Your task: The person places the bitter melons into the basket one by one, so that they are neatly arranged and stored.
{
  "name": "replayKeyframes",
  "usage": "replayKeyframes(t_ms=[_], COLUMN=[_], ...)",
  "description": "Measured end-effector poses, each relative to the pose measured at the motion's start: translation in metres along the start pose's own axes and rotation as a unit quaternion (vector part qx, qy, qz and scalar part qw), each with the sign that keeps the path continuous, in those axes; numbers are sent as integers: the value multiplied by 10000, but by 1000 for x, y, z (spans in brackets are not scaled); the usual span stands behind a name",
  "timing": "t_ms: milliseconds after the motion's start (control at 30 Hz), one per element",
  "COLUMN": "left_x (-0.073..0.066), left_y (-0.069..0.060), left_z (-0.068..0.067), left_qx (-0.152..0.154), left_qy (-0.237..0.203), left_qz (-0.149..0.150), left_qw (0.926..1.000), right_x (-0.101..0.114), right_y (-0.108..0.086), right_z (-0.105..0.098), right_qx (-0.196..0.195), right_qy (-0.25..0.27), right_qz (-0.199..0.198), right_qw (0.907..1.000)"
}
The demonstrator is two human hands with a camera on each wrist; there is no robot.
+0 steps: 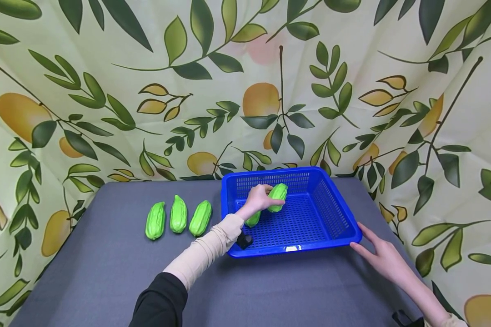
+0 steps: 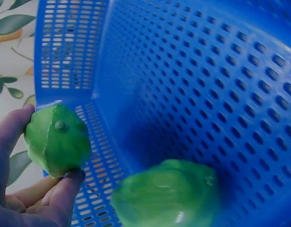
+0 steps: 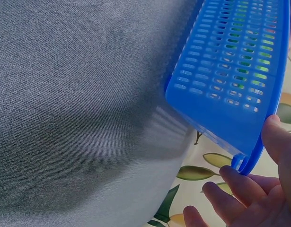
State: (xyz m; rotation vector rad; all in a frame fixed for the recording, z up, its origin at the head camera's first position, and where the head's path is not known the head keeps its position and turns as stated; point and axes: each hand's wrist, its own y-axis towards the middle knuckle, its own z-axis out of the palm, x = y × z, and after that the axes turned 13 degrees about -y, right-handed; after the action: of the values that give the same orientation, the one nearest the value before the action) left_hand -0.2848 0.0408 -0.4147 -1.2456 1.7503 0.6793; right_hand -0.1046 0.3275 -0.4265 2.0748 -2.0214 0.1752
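Observation:
My left hand (image 1: 257, 200) holds a ridged green bitter melon (image 1: 278, 198) between thumb and fingers, raised above the floor of a blue plastic basket (image 1: 266, 253). Inside the basket, partly hidden by the left forearm, lies another bitter melon (image 1: 252, 220); the left wrist view shows it below the held one. At the basket's near right corner, my right hand (image 1: 379, 255) pinches the rim, thumb on one side and fingertips under the lip in the right wrist view. Left of the basket, bitter melons (image 1: 178, 215) lie in a row of three on the table.
The grey cloth-covered table (image 1: 270, 290) carries the basket near its back edge. A curtain (image 1: 212, 113) printed with leaves and fruit hangs close behind and along both sides. A small black object (image 1: 244, 240) shows at the left wrist.

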Motion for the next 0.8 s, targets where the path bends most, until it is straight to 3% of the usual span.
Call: replayKeyframes(t_ms=[267, 800], left_x=[8, 7], left_y=[0, -2], left_z=[2, 8], left_qx=[23, -47], left_qy=[150, 472], left_qz=[-62, 43], left_qw=[9999, 9989], right_x=[2, 2], right_y=[-2, -2], right_z=[0, -1], right_qx=[-48, -73], right_qy=[26, 30], right_qz=[-9, -24], right_qw=[10000, 10000])
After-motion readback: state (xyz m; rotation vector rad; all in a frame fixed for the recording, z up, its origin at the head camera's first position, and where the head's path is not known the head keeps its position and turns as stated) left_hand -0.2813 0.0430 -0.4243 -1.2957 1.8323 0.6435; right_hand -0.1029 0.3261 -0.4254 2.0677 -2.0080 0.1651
